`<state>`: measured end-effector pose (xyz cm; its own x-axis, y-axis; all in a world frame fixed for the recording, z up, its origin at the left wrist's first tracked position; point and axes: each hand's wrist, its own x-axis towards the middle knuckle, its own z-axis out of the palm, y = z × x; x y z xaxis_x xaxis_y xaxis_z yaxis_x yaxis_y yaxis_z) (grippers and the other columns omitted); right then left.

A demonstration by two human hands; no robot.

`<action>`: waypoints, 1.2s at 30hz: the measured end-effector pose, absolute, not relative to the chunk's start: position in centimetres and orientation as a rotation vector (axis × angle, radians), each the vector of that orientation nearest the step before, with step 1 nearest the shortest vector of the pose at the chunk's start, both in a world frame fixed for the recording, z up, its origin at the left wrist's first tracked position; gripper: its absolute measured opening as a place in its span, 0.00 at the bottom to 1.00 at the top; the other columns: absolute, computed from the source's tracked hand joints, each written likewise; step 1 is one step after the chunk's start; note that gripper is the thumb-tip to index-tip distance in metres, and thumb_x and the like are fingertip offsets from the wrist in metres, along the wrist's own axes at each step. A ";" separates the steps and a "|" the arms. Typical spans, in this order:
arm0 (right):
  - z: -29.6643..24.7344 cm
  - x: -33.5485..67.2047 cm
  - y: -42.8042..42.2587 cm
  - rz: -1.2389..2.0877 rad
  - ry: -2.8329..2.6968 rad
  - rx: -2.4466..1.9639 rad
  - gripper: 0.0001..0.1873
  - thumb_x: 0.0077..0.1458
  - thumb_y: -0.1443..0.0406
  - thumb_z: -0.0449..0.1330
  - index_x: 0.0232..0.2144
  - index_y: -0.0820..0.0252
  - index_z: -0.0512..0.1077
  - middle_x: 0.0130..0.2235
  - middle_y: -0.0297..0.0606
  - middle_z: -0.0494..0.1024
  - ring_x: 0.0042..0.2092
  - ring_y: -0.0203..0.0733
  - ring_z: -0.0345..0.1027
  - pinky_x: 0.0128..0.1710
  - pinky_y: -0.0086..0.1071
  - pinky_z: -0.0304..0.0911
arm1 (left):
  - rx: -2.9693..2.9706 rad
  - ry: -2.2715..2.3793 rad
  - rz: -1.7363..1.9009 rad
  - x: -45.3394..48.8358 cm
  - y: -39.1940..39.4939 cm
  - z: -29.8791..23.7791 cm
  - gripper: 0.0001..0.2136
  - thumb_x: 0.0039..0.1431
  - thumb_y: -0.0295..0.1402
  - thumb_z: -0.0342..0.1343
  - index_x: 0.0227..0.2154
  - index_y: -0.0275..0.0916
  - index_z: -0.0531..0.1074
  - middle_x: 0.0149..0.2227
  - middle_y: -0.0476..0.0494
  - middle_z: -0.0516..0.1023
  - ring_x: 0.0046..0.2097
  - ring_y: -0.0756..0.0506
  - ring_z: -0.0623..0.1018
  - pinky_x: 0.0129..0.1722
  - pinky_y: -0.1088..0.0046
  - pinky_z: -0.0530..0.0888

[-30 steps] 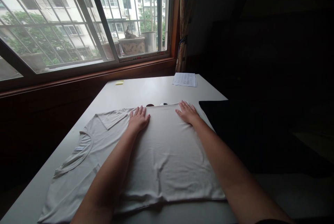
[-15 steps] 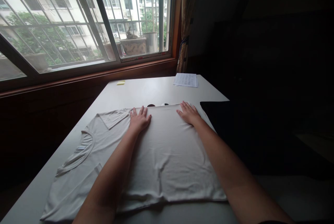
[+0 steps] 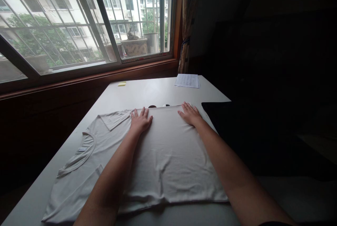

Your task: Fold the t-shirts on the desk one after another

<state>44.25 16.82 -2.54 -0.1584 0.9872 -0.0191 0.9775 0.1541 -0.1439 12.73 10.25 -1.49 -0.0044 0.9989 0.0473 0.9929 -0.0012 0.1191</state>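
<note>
A white short-sleeved T-shirt point(image 3: 168, 155) lies spread on the white table point(image 3: 142, 92), its neckline to the left and its hem to the right. Wrinkles run across its near half. My left hand point(image 3: 140, 120) rests flat on the shirt's far edge beside the far sleeve, fingers spread. Near the far hem corner, my right hand point(image 3: 190, 114) also presses flat on the fabric with fingers stretched out. My left forearm covers part of the chest and near sleeve.
Papers point(image 3: 187, 81) and a yellow sticky note point(image 3: 121, 83) lie at the table's far end. Two small round objects, one a brown one point(image 3: 152, 106), peek out beyond the shirt's far edge. Dark cloth point(image 3: 237, 134) lies to the right. A barred window point(image 3: 86, 22) and curtain point(image 3: 185, 25) stand behind.
</note>
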 end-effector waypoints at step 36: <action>-2.4 44.3 16.8 0.206 -2.325 -1.981 0.42 0.68 0.44 0.34 0.74 0.60 0.43 0.76 0.39 0.39 0.75 0.44 0.31 0.72 0.49 0.30 | 2.207 2.199 0.147 12.8 10.1 -1.2 0.35 0.67 0.58 0.31 0.72 0.49 0.50 0.75 0.51 0.44 0.73 0.24 0.43 0.69 0.39 0.45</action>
<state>44.29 16.81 -2.44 -0.1608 0.9866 -0.0258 0.9758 0.1550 -0.1542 12.85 10.12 -1.17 0.0018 0.9987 0.0504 0.9966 -0.0060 0.0824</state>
